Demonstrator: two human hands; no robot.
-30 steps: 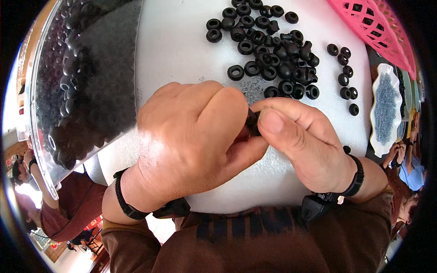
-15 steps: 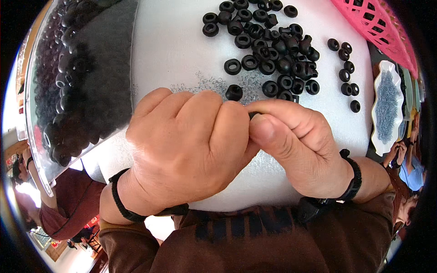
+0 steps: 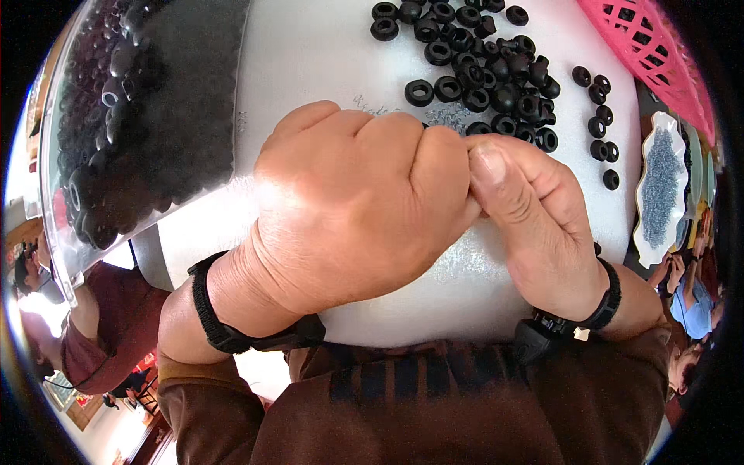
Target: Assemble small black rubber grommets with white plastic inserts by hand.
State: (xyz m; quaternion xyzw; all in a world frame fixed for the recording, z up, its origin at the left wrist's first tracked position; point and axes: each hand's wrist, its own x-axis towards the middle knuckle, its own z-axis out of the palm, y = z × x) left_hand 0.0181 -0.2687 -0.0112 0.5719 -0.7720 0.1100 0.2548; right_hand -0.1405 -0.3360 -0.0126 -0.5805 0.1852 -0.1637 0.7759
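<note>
Pressing together over the white table (image 3: 310, 70), the left hand (image 3: 349, 209) and the right hand (image 3: 535, 217) meet knuckle to thumb, and whatever sits between them is hidden from this view. Left hand is curled into a loose fist, fingers (image 3: 387, 139) folded down and clenched toward the right thumb; right hand has its thumb laid flat against the left forefinger, the other fingers tucked under, so I cannot tell whether either hand pinches anything. Just beyond the fingertips, up the table, lies a scatter of black rubber rings (image 3: 480, 70), thick in a heap and thinning into a few strays (image 3: 601, 128) out past the right fingers. One ring (image 3: 419, 93) lies flat just above the left knuckles, apart from them. Off beyond the back of the left hand, a clear plastic tub (image 3: 155, 124) is packed dark with more of the same rings. Past the right fingers, a white scalloped dish (image 3: 659, 186) holds fine grey bits, and a pink lattice basket (image 3: 651, 46) shows at the far corner. Black bands wrap both wrists, brown sleeves below
</note>
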